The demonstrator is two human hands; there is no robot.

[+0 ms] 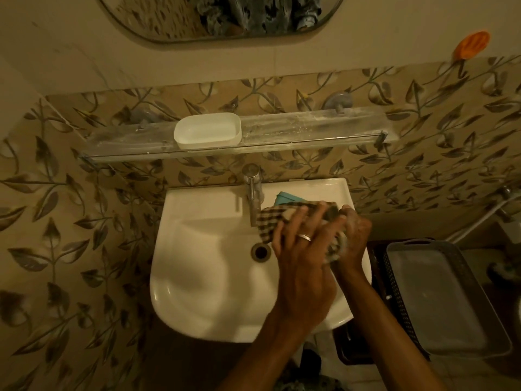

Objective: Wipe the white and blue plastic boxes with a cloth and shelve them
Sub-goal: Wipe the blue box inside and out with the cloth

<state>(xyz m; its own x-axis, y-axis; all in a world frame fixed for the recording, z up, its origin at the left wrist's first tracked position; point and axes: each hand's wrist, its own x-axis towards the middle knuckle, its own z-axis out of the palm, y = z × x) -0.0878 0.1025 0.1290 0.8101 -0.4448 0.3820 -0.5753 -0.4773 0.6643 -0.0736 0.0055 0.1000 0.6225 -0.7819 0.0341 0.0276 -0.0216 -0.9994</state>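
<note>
A bathroom wall tiled in a leaf pattern is seen from above, with a white sink [214, 266] fixed below it. Up on the glass shelf [310, 128], towards its left half, the white box [207, 130] is parked upright and open. Below that, the tap [253, 193] is planted at the back of the sink. Just right of the tap, a corner of the blue box [287, 198] is spotted on the sink's rear ledge, mostly covered by the checked cloth [270, 221]. The cloth is pressed down by the left hand [301, 244], fingers spread flat over it, a ring worn on one finger. Beside it, the right hand [353, 235] is clenched around the bunched end of the cloth. Further right, a grey tray [434, 300] is seen resting on a dark basket [379, 266].
</note>
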